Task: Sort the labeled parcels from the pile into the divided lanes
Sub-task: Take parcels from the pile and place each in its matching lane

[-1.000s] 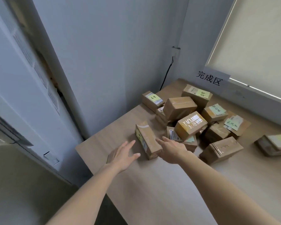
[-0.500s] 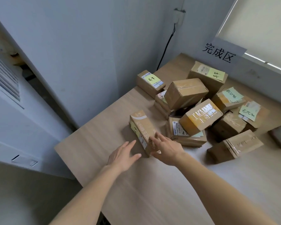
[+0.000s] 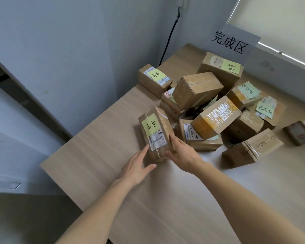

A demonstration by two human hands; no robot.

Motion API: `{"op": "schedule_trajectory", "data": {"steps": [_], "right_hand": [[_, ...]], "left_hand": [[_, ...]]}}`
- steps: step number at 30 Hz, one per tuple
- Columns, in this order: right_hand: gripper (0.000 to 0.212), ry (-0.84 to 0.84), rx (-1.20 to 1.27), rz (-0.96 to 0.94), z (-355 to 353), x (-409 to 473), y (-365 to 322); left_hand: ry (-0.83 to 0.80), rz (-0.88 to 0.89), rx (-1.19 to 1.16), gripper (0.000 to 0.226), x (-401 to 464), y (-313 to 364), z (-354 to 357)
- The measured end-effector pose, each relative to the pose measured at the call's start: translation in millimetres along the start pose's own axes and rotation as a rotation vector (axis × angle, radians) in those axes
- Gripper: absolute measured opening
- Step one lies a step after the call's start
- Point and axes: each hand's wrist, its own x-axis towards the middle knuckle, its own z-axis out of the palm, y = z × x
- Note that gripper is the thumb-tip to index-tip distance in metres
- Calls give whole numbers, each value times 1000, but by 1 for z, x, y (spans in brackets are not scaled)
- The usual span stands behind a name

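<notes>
Two hands bracket the nearest parcel [image 3: 155, 134] on the table [image 3: 95, 155], left hand [image 3: 136, 167] flat-fingered against its near left corner, right hand [image 3: 180, 153] curled on its right edge, seemingly to lift it label-up from just before the pile [image 3: 217, 103].

This looks like a plain back room set up for parcel sorting, in an office or small depot. A heap of brown cardboard parcels [image 3: 217, 110], taped and bearing shipping barcodes and handwritten green sticky notes, lies on a pale wood-grain tabletop [image 3: 165, 208] pushed into a corner. A printed paper sign [image 3: 234, 43] in Chinese characters is fixed to the bare grey wall [image 3: 77, 50] under a blinded window [image 3: 280, 20]. A black cable [image 3: 169, 36] runs down the corner.
</notes>
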Motion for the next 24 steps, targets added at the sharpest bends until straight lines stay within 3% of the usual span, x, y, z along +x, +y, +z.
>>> {"op": "schedule_trajectory", "data": {"steps": [12, 20, 24], "right_hand": [[80, -89, 171, -14, 41, 6, 6], [102, -137, 243, -50, 47, 21, 20], [102, -125, 241, -80, 54, 21, 24]], "left_hand": [[68, 76, -145, 80, 25, -17, 5], [79, 124, -290, 89, 41, -22, 6], [88, 127, -289, 94, 40, -19, 9]]}}
